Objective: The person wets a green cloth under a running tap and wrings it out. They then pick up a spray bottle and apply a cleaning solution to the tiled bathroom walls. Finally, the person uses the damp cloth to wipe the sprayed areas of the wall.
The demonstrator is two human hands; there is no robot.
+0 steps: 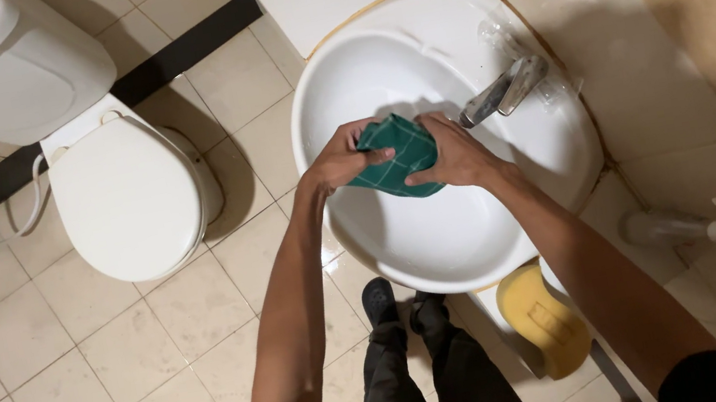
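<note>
Head view, the only 1 here: both hands meet over the white basin [444, 245], and a green cloth [395, 157] with thin pale grid lines sits bunched between them. The left hand [339, 161] grips the cloth's left end, its fingers curled shut over the top edge with the thumb tucked under. The right hand [456, 154] closes on the cloth's right end, fingers wrapped down over the fabric so that only the middle of the cloth shows. Neither hand has any gap to the cloth; each is pressed into it.

The cloth's long axis runs roughly from 1 set of fingers to the other, tilted a little, with its lower corner hanging toward the bowl just below the right fingers. Both hands are equally close to it, since each holds 1 end.

Just beyond the right fingertips, up and to the right, the metal tap [505, 89] points its spout toward the cloth, near but not touching. No water stream can be made out.

Further from the fingers: a white toilet [127, 198] with its lid down, well to the left; a yellow sponge [544, 320] on the ledge below the basin, near the right forearm; a white spray bottle [701, 229] lying on its side, right of that arm.
</note>
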